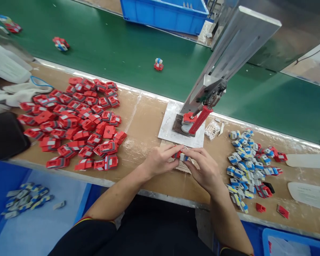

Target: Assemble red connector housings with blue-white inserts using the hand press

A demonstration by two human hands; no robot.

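In front of the press my two hands meet over a piece of cardboard. My left hand (162, 160) pinches a small red plastic part (177, 154), mostly covered by the fingers. A white and blue plastic part (184, 156) is gripped by my right hand (204, 168), right against the red one; whether the two are joined I cannot tell. Just beyond my fingers stands a hand press with a red handle (201, 120). Another red part (189, 117) sits under it on the metal block, above a white base plate (165, 122).
Many red parts (77, 121) lie heaped at left, white-blue-yellow parts (244, 163) at right. A green conveyor belt (117, 53) behind carries several assembled pieces. A blue crate (162, 14) stands beyond it. A black pouch-like object (6, 135) lies far left, beside white gloves (18, 90).
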